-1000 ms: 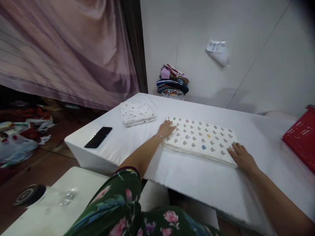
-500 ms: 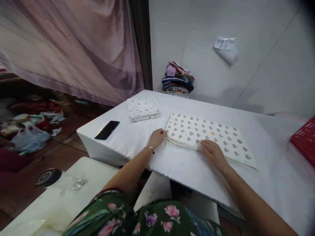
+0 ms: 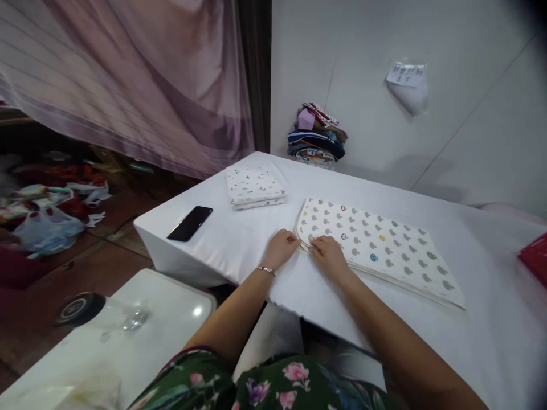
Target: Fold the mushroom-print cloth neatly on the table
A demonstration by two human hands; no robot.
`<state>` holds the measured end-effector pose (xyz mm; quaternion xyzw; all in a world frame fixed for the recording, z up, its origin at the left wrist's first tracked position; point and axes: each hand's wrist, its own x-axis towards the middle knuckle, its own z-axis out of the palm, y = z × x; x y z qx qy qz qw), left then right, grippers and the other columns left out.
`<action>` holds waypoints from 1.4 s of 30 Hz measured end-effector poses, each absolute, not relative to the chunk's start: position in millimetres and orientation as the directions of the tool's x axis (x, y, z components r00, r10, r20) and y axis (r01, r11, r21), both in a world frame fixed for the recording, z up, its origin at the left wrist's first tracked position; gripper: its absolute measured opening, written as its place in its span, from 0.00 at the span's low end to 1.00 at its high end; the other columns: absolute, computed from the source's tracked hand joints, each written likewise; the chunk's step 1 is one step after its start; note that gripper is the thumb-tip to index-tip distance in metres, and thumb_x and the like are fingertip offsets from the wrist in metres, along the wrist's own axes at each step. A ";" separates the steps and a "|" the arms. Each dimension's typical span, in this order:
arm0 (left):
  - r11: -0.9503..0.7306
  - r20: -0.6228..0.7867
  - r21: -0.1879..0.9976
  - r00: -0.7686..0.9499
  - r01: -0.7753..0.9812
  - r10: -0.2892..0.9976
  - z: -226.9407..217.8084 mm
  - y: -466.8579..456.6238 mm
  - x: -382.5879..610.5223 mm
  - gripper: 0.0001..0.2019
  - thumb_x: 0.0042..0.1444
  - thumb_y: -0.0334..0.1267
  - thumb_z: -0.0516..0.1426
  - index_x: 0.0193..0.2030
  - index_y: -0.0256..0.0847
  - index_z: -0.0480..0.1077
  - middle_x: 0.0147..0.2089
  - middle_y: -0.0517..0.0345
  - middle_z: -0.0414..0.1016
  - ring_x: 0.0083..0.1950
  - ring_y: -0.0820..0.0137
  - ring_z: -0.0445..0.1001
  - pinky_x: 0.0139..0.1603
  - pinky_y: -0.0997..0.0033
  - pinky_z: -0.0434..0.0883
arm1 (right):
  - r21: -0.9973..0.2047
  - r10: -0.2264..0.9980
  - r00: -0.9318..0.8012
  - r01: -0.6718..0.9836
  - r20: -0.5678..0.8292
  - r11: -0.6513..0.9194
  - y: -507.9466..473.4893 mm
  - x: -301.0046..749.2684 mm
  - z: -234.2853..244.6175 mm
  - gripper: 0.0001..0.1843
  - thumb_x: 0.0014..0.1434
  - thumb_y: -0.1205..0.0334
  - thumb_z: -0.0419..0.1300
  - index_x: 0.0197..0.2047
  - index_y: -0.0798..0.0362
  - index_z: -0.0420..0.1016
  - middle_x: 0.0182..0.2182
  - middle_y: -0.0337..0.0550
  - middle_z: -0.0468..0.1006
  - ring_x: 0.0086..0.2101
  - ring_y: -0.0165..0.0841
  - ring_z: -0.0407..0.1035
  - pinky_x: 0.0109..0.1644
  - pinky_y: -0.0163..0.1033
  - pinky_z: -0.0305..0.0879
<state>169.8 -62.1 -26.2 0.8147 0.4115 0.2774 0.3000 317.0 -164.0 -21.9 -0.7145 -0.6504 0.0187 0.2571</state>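
Note:
A folded white cloth printed with grey mushroom-like shapes and a few coloured ones lies in a long strip on the table. At its near left corner, my left hand pinches the layered edge, a bracelet on the wrist. Close beside it, my right hand is closed on the near edge of the same cloth. The fingertips of both hands almost meet, and the cloth layers between them are partly hidden. Farther back on the left sits a smaller folded cloth with a tiny dark print, touched by neither hand.
A black phone lies near the left edge of the white table. Behind stands a pile of folded fabrics by the wall. A red object is at the far right. A lower white surface holds a clear container.
My right hand has slid left along the cloth's near edge, from its middle to the left corner beside my left hand. The view has shifted slightly.

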 end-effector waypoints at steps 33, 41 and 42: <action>-0.452 0.199 0.739 0.480 0.499 0.855 -26.1 -55.7 172.8 0.06 0.53 0.35 0.55 0.33 0.41 0.73 0.36 0.58 0.70 0.36 0.72 0.69 0.40 0.72 0.65 | -0.528 0.878 0.259 0.849 0.402 -0.008 -161.2 302.0 -37.7 0.11 0.62 0.61 0.48 0.36 0.50 0.71 0.33 0.43 0.72 0.37 0.35 0.64 0.42 0.40 0.59; -0.492 0.190 0.706 0.533 0.509 0.824 -25.5 -59.3 173.3 0.08 0.54 0.39 0.54 0.31 0.43 0.75 0.36 0.59 0.70 0.36 0.73 0.69 0.38 0.72 0.64 | -0.641 0.850 0.330 0.767 0.410 0.011 -160.6 302.9 -41.1 0.11 0.61 0.60 0.48 0.34 0.50 0.70 0.33 0.41 0.73 0.37 0.33 0.65 0.41 0.38 0.59; -0.498 0.187 0.694 0.538 0.520 0.822 -24.6 -59.7 173.8 0.09 0.55 0.40 0.54 0.31 0.43 0.75 0.36 0.59 0.70 0.37 0.72 0.69 0.38 0.72 0.64 | -0.645 0.849 0.331 0.764 0.413 0.017 -160.8 302.9 -41.1 0.11 0.61 0.60 0.48 0.34 0.50 0.70 0.33 0.41 0.73 0.37 0.33 0.65 0.41 0.38 0.60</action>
